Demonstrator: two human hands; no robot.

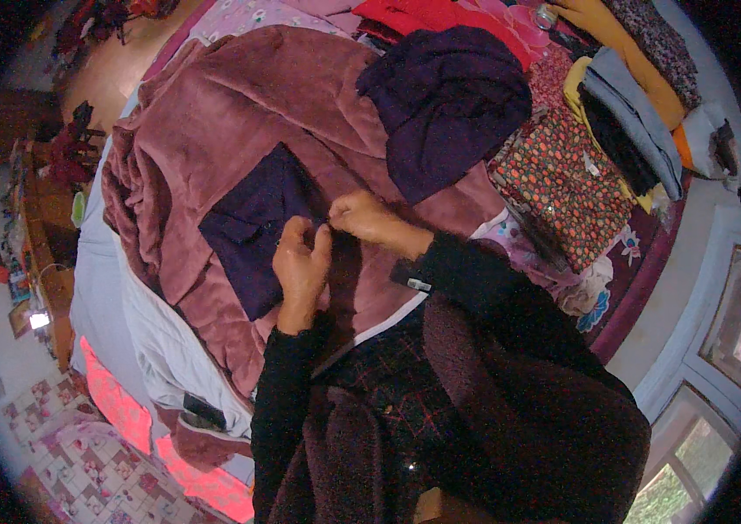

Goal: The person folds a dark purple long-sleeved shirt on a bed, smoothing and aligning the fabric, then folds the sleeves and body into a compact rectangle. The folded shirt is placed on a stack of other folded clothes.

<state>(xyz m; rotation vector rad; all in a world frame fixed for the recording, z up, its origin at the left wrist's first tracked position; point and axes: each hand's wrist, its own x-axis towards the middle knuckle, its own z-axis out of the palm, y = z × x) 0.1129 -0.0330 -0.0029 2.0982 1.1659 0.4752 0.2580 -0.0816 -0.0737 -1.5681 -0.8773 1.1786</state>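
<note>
A folded dark purple cloth (246,229) lies flat on a mauve plush blanket (194,131) before me. My left hand (302,268) is over the cloth's right side, thumb and index finger raised close together. From the right, my right hand (370,219) reaches in, its thumb and fingertips pinched close to my left fingertips. Whether a thread, a cloth edge or something else small is between the fingers cannot be made out. Below my right wrist, a small dark piece with a white label (418,283) shows beside the black sleeve.
A crumpled dark purple cloth (455,111) lies beyond my right hand. To its right are a folded floral-print cloth (560,190) and a stack of folded garments (635,124). A dark phone-like object (203,411) rests on the bed's left side. A window (691,445) is at the right.
</note>
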